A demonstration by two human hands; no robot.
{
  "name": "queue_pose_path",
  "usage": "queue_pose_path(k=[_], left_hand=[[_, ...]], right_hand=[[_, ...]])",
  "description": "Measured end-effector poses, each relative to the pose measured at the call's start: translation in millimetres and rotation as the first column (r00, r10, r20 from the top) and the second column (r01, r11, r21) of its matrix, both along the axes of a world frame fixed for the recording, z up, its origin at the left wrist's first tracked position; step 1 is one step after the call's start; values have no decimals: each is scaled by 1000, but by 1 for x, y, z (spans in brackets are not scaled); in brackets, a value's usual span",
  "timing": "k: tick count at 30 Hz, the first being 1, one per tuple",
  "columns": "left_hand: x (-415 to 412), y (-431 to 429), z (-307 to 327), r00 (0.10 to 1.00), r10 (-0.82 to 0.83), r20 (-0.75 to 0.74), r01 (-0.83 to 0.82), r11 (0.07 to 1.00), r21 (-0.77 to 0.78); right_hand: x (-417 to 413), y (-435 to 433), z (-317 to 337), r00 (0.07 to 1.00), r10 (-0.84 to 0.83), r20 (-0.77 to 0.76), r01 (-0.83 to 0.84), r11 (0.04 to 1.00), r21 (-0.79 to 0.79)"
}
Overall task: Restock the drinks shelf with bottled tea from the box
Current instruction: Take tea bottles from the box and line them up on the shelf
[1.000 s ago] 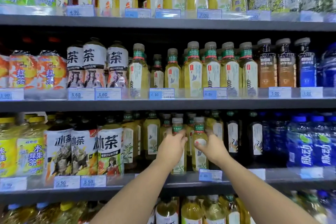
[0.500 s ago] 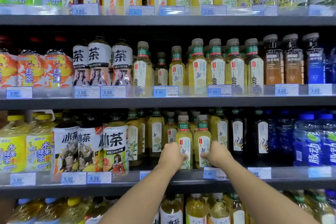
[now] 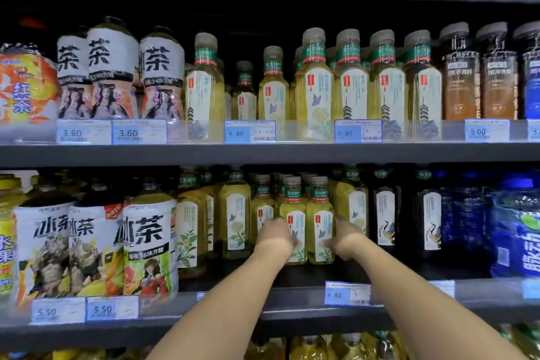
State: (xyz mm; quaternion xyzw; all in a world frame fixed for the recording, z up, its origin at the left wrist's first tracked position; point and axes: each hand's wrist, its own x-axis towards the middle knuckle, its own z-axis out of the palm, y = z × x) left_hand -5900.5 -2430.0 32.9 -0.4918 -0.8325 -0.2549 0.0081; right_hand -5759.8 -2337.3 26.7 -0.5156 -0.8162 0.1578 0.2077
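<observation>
While both arms reached in, left hand (image 3: 274,235) cupped one bottle (image 3: 293,222), right hand (image 3: 346,238) its neighbour (image 3: 320,219), both upright, set back from the shelf (image 3: 292,317) front edge.

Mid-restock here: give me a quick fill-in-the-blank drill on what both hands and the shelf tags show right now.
1. The left hand and right hand each grip one small ____ of yellow tea.
2. The two bottles stand ____ on the shelf.
3. The price tag below the right forearm reads ____.
4. The big bottles at left are priced ____.

Missing words: bottle; upright; 4.80; 5.50
</observation>
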Motion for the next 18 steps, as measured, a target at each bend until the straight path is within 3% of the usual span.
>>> queue_pose_path(k=[7,10,13,18], left_hand=[[-3,-2,-1,1000,-6,20,6,1000,-12],[3,-20,3,1000,13,8,-13,1000,1],[12,-52,7,993,6,-116,4,997,79],[31,-125,17,979,-17,-202,54,982,183]], right_hand=[[4,1,-5,996,-10,92,4,998,61],[12,-16,-2,999,-34,-21,36,996,76],[26,-46,8,989,-31,-148,51,990,131],[43,-116,19,980,7,-199,29,984,177]])
